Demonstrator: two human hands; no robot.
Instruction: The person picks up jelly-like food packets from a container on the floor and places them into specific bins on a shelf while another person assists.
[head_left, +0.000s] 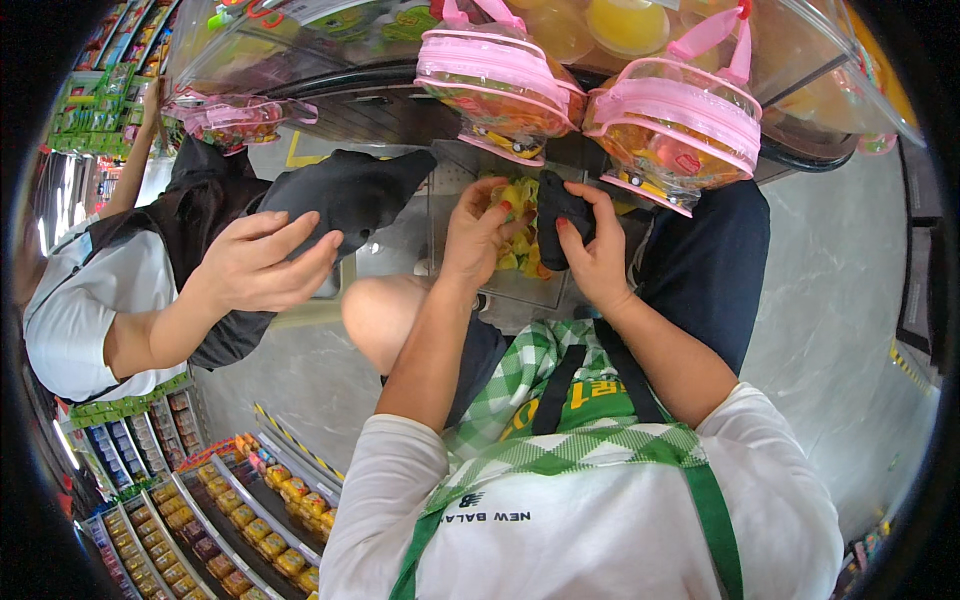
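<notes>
My right hand (596, 244) grips a folded black cloth (553, 221) between thumb and fingers. Close on its left, my left hand (480, 225) has its fingers curled at some yellow wrapped pieces; whether it holds one I cannot tell. More yellow and orange pieces (517, 255) lie in a clear plastic box (529, 289) beneath both hands. Just above hang two clear bags with pink trim, one (499, 82) above my left hand and the other (675, 124) above my right.
A co-worker's hand (274, 262) is at the left, beside a dark cloth (345, 195). Clear display bins (806, 75) with a dark rim run along the top. Shelves of packaged snacks (247, 517) stand at the lower left. Another pink-trimmed bag (232, 120) hangs at the upper left.
</notes>
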